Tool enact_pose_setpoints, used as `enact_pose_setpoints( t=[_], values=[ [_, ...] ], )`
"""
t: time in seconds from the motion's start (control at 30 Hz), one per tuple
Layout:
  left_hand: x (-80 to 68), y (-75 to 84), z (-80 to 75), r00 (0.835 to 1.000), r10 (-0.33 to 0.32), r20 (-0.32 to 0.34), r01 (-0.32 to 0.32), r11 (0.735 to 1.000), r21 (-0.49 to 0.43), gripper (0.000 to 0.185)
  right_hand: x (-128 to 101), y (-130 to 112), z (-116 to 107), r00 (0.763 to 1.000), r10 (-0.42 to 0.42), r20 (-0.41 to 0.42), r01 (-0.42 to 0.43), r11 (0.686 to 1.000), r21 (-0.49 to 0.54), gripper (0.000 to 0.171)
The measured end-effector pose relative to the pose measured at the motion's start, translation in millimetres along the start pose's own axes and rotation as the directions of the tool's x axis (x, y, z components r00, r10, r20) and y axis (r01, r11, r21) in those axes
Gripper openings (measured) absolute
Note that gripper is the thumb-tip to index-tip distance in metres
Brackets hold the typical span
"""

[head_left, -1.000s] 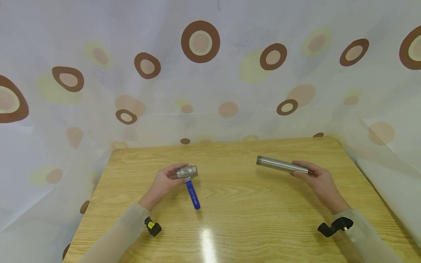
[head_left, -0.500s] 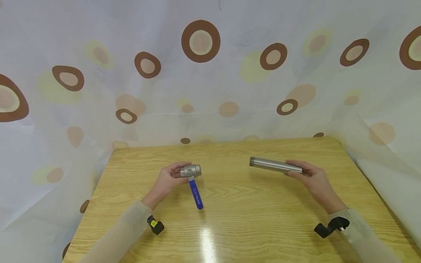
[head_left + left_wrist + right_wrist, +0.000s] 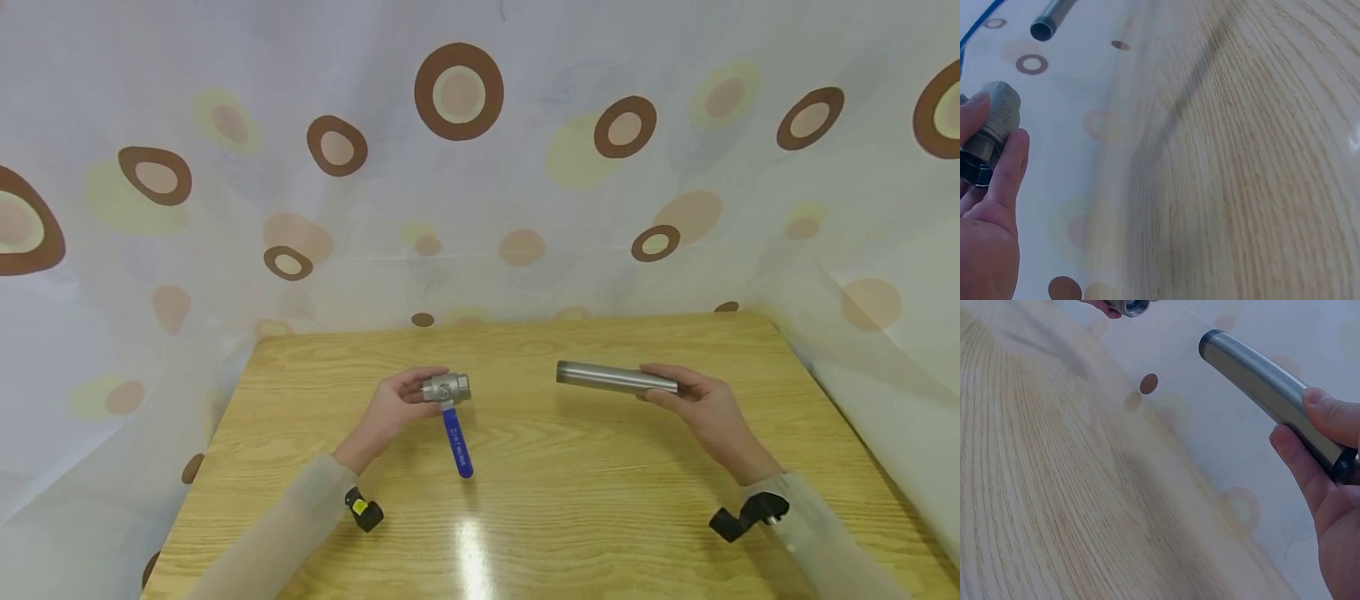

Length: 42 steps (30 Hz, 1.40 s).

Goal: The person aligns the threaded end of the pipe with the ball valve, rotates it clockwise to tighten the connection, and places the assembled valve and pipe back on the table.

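My left hand (image 3: 387,414) pinches a steel ball valve (image 3: 450,387) between thumb and fingers, above the table. The valve's blue lever handle (image 3: 458,443) points down toward me, and the left wrist view shows an open round port on the valve body (image 3: 1002,112). On the right, my right hand (image 3: 708,408) grips a steel pipe (image 3: 611,378) near its right end. Dark threads ring the pipe's far end (image 3: 1211,345) in the right wrist view. Pipe and valve are apart, the pipe's threaded end facing the valve's right port across a gap.
Below both hands lies a wood-grain table (image 3: 540,500) with a bright light reflection near its front. A white sheet with brown and yellow circles (image 3: 525,167) hangs behind and along both sides. Each wrist bears a small black camera (image 3: 365,510).
The left hand has carried the ball valve a little to the right. The right hand has brought the pipe to the left and more nearly level, so the gap between them has narrowed.
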<state>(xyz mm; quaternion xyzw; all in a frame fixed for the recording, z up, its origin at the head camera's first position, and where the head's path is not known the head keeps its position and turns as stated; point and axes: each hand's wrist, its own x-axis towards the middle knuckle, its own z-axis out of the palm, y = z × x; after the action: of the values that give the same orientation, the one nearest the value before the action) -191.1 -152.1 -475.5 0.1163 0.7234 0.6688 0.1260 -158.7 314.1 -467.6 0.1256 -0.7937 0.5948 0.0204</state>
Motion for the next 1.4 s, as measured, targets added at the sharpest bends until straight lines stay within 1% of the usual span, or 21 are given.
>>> enact_pose_setpoints(
  t=[0.17,0.3,0.5,0.77,1.17,1.4],
  values=[
    [2.5,-0.3,3.0,1.0,-0.002,0.011,0.002,1.0,-0.006,0.056,0.8,-3.9,4.7,1.0,-0.014,0.017,0.014,0.999,0.035,0.04],
    [4.0,-0.5,5.5,1.0,-0.001,0.014,0.001,1.0,-0.004,0.056,1.3,-4.5,7.8,1.0,-0.014,0.022,0.013,0.999,0.031,0.039],
    [5.3,0.8,8.4,1.0,0.003,0.023,-0.003,1.0,-0.011,0.056,3.5,-4.5,11.7,0.999,-0.023,0.028,0.021,0.998,0.055,0.039],
    [6.2,0.4,12.8,0.999,0.023,0.038,-0.023,1.0,-0.009,0.055,5.0,-3.5,18.5,0.999,-0.016,0.033,0.016,1.0,0.009,0.038],
    [8.6,0.3,17.6,0.997,0.041,0.06,-0.04,0.999,-0.014,0.055,10.0,-7.8,29.6,0.998,-0.021,0.057,0.02,1.0,0.017,0.038],
    [10.1,2.2,20.6,0.997,0.033,0.066,-0.033,0.999,-0.008,0.055,11.1,-8.3,32.4,0.998,-0.003,0.066,0.003,1.0,0.012,0.039]
  ],
)
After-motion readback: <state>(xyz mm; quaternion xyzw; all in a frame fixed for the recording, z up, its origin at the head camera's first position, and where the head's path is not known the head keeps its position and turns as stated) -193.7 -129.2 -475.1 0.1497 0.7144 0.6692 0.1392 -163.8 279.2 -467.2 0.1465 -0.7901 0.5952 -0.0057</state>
